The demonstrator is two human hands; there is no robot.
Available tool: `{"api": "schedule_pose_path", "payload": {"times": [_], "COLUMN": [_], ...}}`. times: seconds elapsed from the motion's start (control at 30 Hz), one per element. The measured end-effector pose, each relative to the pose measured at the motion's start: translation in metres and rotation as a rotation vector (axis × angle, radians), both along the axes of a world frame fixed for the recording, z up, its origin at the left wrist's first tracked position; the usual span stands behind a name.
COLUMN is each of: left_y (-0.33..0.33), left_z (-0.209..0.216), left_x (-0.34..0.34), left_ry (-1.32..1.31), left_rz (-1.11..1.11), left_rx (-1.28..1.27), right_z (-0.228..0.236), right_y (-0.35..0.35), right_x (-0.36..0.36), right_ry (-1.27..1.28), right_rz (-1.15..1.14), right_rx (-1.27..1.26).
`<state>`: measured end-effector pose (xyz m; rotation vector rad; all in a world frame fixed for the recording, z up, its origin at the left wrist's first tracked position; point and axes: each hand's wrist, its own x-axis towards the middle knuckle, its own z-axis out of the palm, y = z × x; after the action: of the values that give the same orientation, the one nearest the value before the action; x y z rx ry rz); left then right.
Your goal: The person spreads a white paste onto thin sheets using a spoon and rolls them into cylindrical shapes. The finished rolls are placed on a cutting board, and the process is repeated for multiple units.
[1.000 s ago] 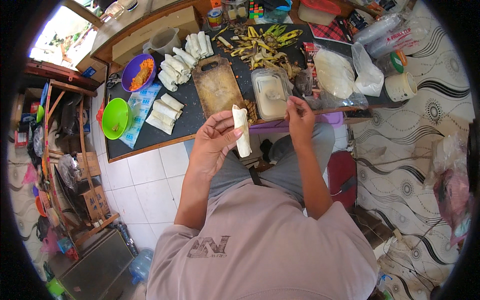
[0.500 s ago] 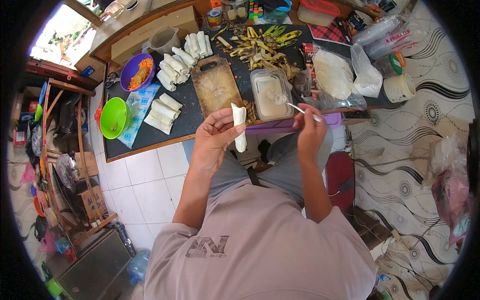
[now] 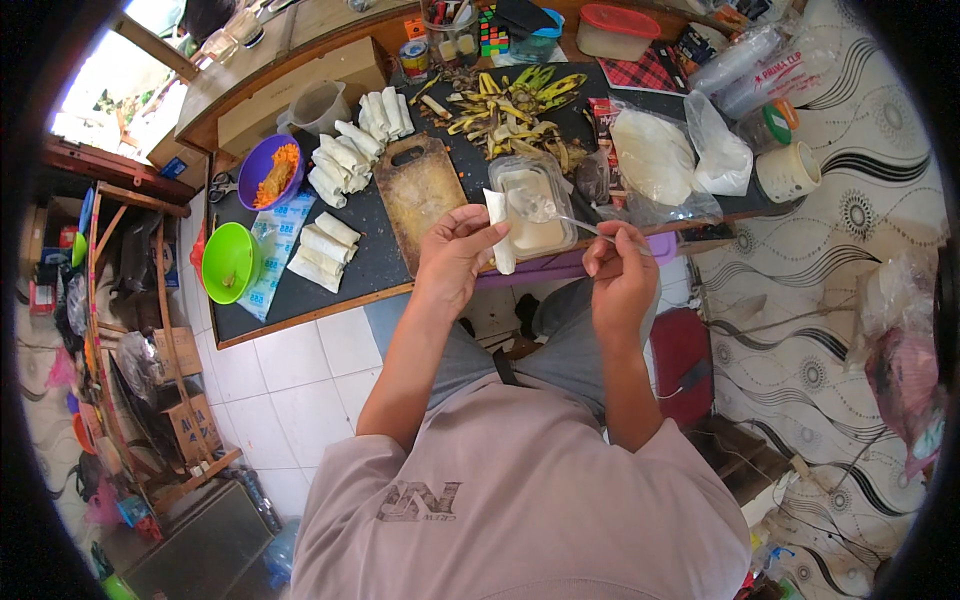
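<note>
I have the fingers of the left hand (image 3: pixel 455 252) pinching a white roll (image 3: pixel 500 238) by the clear tub (image 3: pixel 567 198) at the tabletop's (image 3: pixel 372 240) near edge, and the right hand's (image 3: pixel 620 278) fingers gripping a spoon (image 3: pixel 588 228) over the tub.

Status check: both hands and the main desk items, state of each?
left hand: gripping white roll
white roll: wrapped, held
right hand: holding spoon
spoon: tilted, head over clear tub
clear tub: open, holding pale paste
purple bowl: uncovered, holding orange food
green bowl: uncovered
chopping board: flat
other rolls: stacked
peels: heaped
red-lidded box: closed
</note>
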<state>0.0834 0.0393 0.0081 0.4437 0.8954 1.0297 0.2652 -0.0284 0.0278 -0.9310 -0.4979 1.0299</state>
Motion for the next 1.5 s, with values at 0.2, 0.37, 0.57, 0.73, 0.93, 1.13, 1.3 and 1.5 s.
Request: {"api": "schedule_pose_path", "payload": {"times": [0.2,0.37,0.57,0.73,0.93,1.13,1.3,1.5], "left_y": [0.0,0.003,0.004,0.004,0.002,-0.001,-0.006,-0.01], "left_z": [-0.001,-0.001,0.005,0.0,0.005,0.009,0.013,0.007], "left_x": [0.002,0.006,0.008,0.006,0.006,-0.001,-0.005,-0.011], "left_ry": [-0.03,-0.07,-0.11,-0.136,-0.15,-0.18,-0.186,-0.034], "left_rz": [-0.001,0.014,0.009,0.004,-0.02,-0.078,-0.142,-0.113], "left_rx": [-0.007,-0.049,-0.074,-0.076,-0.069,-0.027,0.041,0.004], "right_z": [0.002,-0.005,-0.002,0.004,-0.001,0.006,0.007,0.001], "right_y": [0.0,0.001,-0.002,-0.005,-0.004,-0.009,-0.013,-0.014], "right_x": [-0.002,0.001,0.005,-0.003,0.0,0.002,0.002,0.0], "right_ry": [-0.001,0.022,-0.039,0.017,-0.03,-0.045,-0.106,-0.146], "right_rz": [-0.013,-0.02,-0.093,-0.041,-0.08,-0.093,-0.112,-0.078], "right_rx": [-0.013,-0.03,-0.039,-0.007,-0.015,0.012,0.062,0.047]}}
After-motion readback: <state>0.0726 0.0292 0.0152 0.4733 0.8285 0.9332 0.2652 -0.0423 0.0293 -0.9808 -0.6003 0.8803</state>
